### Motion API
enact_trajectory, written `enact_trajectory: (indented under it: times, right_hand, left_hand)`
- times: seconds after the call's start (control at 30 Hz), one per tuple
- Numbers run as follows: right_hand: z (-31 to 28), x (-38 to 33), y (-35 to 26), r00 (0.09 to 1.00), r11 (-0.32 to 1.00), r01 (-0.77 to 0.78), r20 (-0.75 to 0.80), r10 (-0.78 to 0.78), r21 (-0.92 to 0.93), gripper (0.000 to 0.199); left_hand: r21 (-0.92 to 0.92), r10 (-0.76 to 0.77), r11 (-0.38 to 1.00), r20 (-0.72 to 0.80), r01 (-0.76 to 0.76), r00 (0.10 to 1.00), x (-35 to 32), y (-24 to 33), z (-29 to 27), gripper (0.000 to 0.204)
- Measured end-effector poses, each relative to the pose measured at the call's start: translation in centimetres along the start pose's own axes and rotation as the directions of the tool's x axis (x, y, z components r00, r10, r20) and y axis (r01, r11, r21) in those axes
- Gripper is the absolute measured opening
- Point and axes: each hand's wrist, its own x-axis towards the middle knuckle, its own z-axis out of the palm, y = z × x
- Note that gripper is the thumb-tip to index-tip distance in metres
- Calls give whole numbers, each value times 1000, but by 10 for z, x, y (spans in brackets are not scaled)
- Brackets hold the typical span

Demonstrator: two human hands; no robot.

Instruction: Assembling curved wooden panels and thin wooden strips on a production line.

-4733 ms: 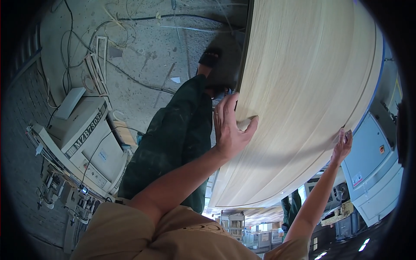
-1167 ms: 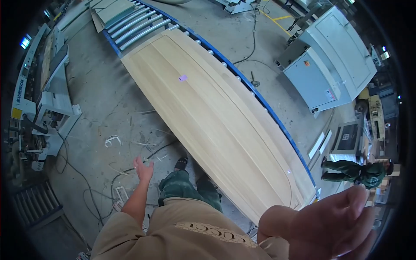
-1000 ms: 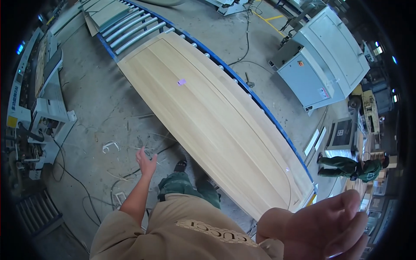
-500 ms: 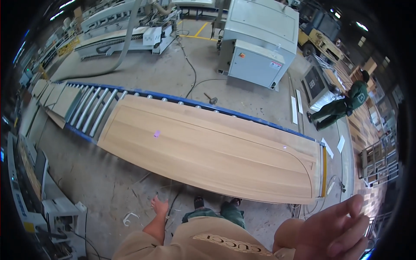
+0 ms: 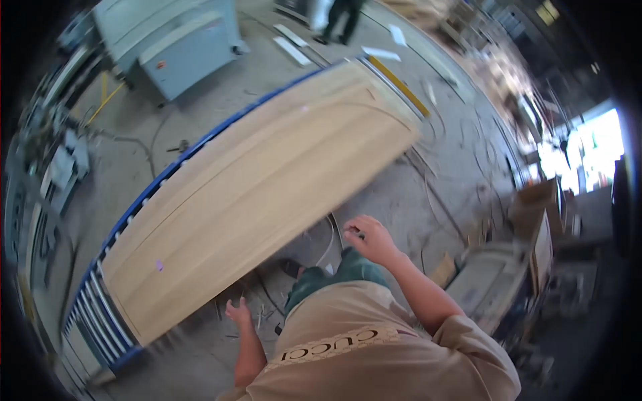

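A long wooden door panel (image 5: 251, 197) with a curved groove lies on a blue-railed roller conveyor (image 5: 137, 200), running from lower left to upper right. My left hand (image 5: 239, 312) hangs beside the panel's near edge, fingers apart and nothing in it. In front of my body, my right hand (image 5: 370, 237) is raised over the floor with loosely bent fingers. A gap shows between its thumb and fingers, and I see nothing held there. Neither hand touches the panel. A small purple tag (image 5: 160, 266) sits on the panel's left part.
Bare rollers (image 5: 100, 314) show at the conveyor's lower left; a yellow bar (image 5: 399, 85) crosses its far end. A grey machine cabinet (image 5: 187, 57) stands beyond. Cables (image 5: 485, 144) lie on the floor. At right are stacked boards (image 5: 491, 274) and a cardboard box (image 5: 535, 204). A person's legs (image 5: 342, 21) show at the top.
My view has swung to the right, so the panel now slants upward to the right. My right hand has come down and inward, its fingers more bent. The left hand still hangs empty.
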Motion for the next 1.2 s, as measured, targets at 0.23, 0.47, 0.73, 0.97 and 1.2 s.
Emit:
enact_trajectory:
  times: [0.23,0.47,0.73,0.97,1.2]
  right_hand:
    - [-8,-223,232,685,689,-715,-78,724,117,27]
    - [-52,-364,330,324,316,-944,89,942,92,28]
    - [-161,-357,470,545,578,-679,-217,810,452,20]
    - [-265,-396,540,372,473,-546,-306,877,692,21]
    - [-249,-458,592,122,103,-585,-38,992,804,17]
  left_hand:
    - [321,-129,947,291,30,948,-44,32,30,65]
    - [-162,117,984,305,-70,945,-31,88,78,41]
    - [-206,142,977,472,-48,870,-180,264,179,25]
    - [-13,267,936,676,-351,687,-298,342,277,33]
    - [90,224,894,759,-440,611,-350,428,364,37]
